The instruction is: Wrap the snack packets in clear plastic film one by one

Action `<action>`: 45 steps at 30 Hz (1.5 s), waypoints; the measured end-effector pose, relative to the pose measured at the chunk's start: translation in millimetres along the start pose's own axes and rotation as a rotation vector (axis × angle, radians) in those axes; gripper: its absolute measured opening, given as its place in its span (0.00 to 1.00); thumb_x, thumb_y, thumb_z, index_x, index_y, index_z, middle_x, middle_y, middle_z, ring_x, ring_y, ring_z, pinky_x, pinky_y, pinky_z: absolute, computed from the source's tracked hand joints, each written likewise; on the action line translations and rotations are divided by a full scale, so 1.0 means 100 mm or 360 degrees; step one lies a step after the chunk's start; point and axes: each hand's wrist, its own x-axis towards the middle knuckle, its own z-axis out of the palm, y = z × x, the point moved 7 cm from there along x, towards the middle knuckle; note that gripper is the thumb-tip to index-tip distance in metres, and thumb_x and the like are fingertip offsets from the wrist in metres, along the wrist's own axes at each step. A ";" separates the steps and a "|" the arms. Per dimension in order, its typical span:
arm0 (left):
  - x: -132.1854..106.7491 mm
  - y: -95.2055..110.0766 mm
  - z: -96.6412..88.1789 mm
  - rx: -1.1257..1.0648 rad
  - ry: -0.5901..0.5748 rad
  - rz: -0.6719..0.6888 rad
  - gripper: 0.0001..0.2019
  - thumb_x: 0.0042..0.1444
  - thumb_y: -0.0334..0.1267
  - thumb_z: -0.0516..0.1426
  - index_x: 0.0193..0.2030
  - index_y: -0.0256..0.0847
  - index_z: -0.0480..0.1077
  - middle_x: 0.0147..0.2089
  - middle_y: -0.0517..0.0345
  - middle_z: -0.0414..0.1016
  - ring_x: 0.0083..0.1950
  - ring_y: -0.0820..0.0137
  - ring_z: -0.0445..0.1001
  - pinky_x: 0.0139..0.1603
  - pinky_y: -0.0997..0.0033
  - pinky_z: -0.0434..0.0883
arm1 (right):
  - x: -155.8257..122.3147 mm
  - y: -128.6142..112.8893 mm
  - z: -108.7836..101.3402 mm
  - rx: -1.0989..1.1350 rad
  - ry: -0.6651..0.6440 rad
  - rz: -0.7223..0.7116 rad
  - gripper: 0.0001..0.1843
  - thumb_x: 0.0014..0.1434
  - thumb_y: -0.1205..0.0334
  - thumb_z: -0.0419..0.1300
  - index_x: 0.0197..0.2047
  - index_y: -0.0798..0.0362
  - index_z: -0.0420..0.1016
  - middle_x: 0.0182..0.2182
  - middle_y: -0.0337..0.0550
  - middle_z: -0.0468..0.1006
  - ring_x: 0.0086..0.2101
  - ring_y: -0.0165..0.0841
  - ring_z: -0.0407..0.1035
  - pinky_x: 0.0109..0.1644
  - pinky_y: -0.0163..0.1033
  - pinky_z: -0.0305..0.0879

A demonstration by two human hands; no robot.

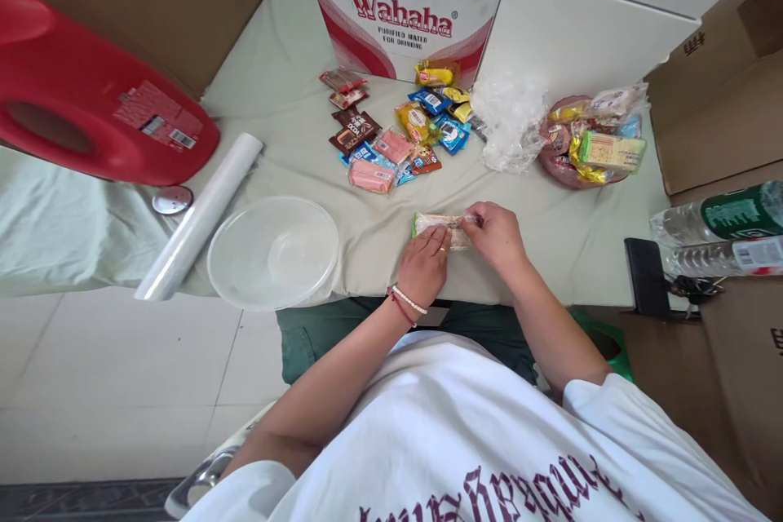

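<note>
A small snack packet [457, 238] with a clear wrapper and a green end lies on the cloth right in front of me. My left hand [424, 261] rests on its left part with the fingers stretched out flat. At the packet's right end, my right hand [497, 235] pinches the wrapper between thumb and fingers. Beyond both hands is a loose pile of wrapped snacks, among them a pink packet [372, 176], a brown packet [355, 133] and a yellow packet [417, 123].
To the left are a clear plastic bowl [272, 253], a roll of plastic film [199, 216] and a red jug [98, 98]. Crumpled clear plastic [510, 118] lies beside a filled pink bowl [566, 174] at right. A Wahaha carton [404, 8] stands behind; bottles [722, 216] lie far right.
</note>
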 end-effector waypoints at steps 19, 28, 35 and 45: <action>-0.16 -0.62 -0.45 -0.1227 0.0813 -0.0783 0.11 0.52 0.28 0.52 0.41 0.44 0.68 0.50 0.52 0.71 0.50 0.66 0.76 0.43 0.68 0.78 | -0.62 -0.44 0.69 -0.0232 -0.0061 -0.0592 0.30 0.69 0.62 0.56 0.71 0.60 0.67 0.68 0.61 0.66 0.61 0.52 0.60 0.68 0.62 0.62; -0.05 -0.71 -0.36 -0.0686 0.0502 -0.0895 0.11 0.55 0.29 0.56 0.44 0.40 0.72 0.44 0.55 0.70 0.34 0.72 0.70 0.38 0.68 0.74 | -0.48 -0.54 0.66 -0.0472 -0.0147 -0.0591 0.27 0.67 0.59 0.63 0.67 0.57 0.70 0.64 0.60 0.70 0.56 0.53 0.63 0.60 0.59 0.67; -0.16 -0.62 -0.55 -0.0813 0.0747 -0.0939 0.08 0.60 0.35 0.57 0.46 0.42 0.71 0.47 0.54 0.70 0.42 0.70 0.73 0.37 0.71 0.72 | -0.27 -0.74 0.52 -0.0686 -0.0252 -0.0625 0.15 0.70 0.70 0.52 0.53 0.56 0.78 0.53 0.56 0.78 0.53 0.49 0.65 0.47 0.48 0.70; 0.04 -0.16 -0.42 -0.1055 0.0055 -0.0496 0.32 0.61 0.51 0.63 0.69 0.46 0.63 0.64 0.45 0.74 0.65 0.56 0.73 0.65 0.52 0.72 | -0.26 -0.22 -0.20 0.0990 -0.0321 0.0026 0.18 0.63 0.61 0.55 0.54 0.53 0.78 0.40 0.40 0.80 0.36 0.33 0.73 0.39 0.36 0.69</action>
